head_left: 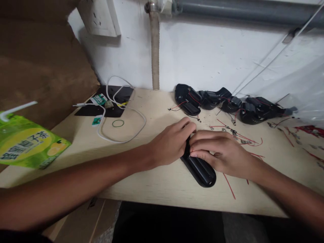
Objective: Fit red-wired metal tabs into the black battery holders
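**Pale wooden bench, both hands on one black casing**

Head view. Pale wood-grain bench (157,182) set against a white wall (202,57); grey pipe (240,11) runs along the top, wall socket (100,17) at upper left, brown cardboard (37,67) stands at the left.

Black casing (202,170): long, ribbed, lies flat on the bench near its front edge, centre-right, angled from upper left to lower right. Its near end is exposed; its far end is covered by both hands.

Left hand (172,143): fingers curled in, tips closed on the casing's far end, touching the right hand's fingertips.

Right hand (220,152): fingers held together and bent over the top of the casing, pressing on it; thumb hidden underneath. A thin red wire (192,148) shows at the fingertips; exact hold on it cannot be made out.

Surroundings: pile of similar black casings (222,101) with red leads by the wall. Loose red wires (243,138) scattered behind and right of the hands. White cable (121,135) loops over a black mat (106,104); green rubber ring (118,123) inside the loop. Green drink carton (27,145) with straw at far left.
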Demonstrator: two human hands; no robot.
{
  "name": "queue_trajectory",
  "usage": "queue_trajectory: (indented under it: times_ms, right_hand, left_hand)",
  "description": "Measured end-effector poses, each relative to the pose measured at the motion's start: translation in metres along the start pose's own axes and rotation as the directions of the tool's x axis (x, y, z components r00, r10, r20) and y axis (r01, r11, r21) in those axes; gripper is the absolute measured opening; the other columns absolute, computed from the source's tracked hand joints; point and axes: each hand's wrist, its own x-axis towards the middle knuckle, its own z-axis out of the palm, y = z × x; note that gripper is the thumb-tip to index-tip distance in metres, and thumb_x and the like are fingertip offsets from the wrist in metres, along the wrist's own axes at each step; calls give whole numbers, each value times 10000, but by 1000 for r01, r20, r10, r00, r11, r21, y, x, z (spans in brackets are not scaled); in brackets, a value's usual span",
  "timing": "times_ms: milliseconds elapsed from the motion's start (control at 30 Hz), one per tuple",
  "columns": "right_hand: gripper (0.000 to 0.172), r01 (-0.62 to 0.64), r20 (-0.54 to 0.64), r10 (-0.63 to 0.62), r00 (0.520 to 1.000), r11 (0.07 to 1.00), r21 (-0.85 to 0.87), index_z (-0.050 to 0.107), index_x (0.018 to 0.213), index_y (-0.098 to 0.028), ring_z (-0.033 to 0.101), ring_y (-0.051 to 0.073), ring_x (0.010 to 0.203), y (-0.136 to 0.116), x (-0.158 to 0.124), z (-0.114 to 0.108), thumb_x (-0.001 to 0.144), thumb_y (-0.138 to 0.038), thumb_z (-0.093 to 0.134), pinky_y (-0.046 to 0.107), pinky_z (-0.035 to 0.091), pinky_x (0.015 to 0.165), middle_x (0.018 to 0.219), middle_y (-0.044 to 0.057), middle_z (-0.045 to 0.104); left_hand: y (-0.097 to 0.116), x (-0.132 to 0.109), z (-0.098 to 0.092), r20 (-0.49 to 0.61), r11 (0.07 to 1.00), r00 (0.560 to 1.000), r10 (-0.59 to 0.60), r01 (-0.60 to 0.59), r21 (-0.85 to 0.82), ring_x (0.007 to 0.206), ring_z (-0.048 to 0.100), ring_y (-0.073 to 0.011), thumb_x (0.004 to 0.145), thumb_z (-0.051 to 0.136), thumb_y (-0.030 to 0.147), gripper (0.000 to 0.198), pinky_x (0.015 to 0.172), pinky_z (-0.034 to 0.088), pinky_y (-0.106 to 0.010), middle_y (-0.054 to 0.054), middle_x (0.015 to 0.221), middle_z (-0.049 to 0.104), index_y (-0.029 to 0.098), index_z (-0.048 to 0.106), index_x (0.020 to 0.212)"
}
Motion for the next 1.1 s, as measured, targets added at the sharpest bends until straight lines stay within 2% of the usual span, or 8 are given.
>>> queue_trajectory:
  times_ms: [133, 367, 633, 767, 867, 933, 1033, 1100]
  right_hand:
    - [178, 0, -12, 0, 1000, 1000, 20, 633, 777, -170, 558, 118, 649, -1, -1, 5, 920, -158, 526, 248, 441, 579, 742, 28, 627]
    - [173, 65, -60, -66, 996, 998, -26, 651, 821, -157, 600, 143, 709, -2, -3, 16, 914, -129, 508, 270, 484, 628, 784, 57, 658]
    - [148, 7, -110, -8, 994, 1000, -10, 656, 807, -137, 582, 126, 692, 1, -2, 17, 914, -163, 558, 247, 460, 618, 801, 64, 648]
    - [111, -51, -176, 28, 984, 990, -128, 650, 819, -131, 550, 109, 635, -3, -5, 4, 892, -205, 609, 237, 431, 581, 755, 43, 621]
    - [304, -54, -177, 5, 984, 961, -271, 569, 600, -142, 431, 87, 467, -7, -10, -2, 902, -176, 563, 250, 330, 465, 533, -11, 479]
    - [392, -49, -133, -5, 991, 913, -406, 510, 522, -157, 378, 86, 407, -8, -13, -1, 912, -196, 529, 269, 282, 441, 470, -27, 404]
    - [407, -154, -91, 125, 988, 837, -526, 565, 596, -146, 454, 125, 426, -8, -15, 5, 940, -348, 484, 292, 320, 474, 508, 4, 478]
    - [420, -281, -116, 258, 959, 831, -480, 611, 690, -133, 499, 148, 467, -8, -13, 8, 933, -446, 472, 299, 356, 500, 553, 23, 532]
  left_hand:
    - [4, -2, -1, 2, 1000, 1000, 3, -3, 19, 709, 470, -135, 771, 366, 57, 148, 589, 404, -260, -25, 870, 460, 193, 394, 822]
    - [5, -4, -3, 10, 1000, 1000, 6, -6, 14, 785, 506, -153, 821, 342, 60, 158, 691, 458, -290, -47, 916, 488, 182, 430, 870]
    - [-3, -4, -1, -42, 998, 999, -23, 21, -54, 795, 495, -148, 707, 343, 14, 274, 698, 444, -287, -31, 923, 483, 191, 439, 892]
    - [-10, -4, -2, -71, 999, 997, 1, -5, -46, 787, 480, -139, 633, 311, -35, 407, 692, 435, -277, -22, 926, 490, 198, 441, 941]
    - [-15, -5, -3, -102, 999, 995, 1, -5, -35, 858, 502, -145, 636, 309, -48, 445, 744, 456, -286, -30, 966, 508, 198, 455, 978]
    - [-17, -5, -4, -150, 1000, 989, -8, 7, -6, 905, 516, -153, 638, 313, -48, 448, 786, 469, -302, -37, 985, 519, 194, 467, 982]
    - [-18, -5, -5, -242, 999, 970, 8, 5, 54, 945, 530, -155, 648, 317, -50, 454, 824, 480, -308, -43, 1000, 530, 186, 485, 996]
    - [-16, -5, -6, -292, 996, 955, 57, -34, 83, 950, 535, -152, 658, 328, -51, 452, 830, 486, -301, -47, 997, 535, 177, 496, 1010]
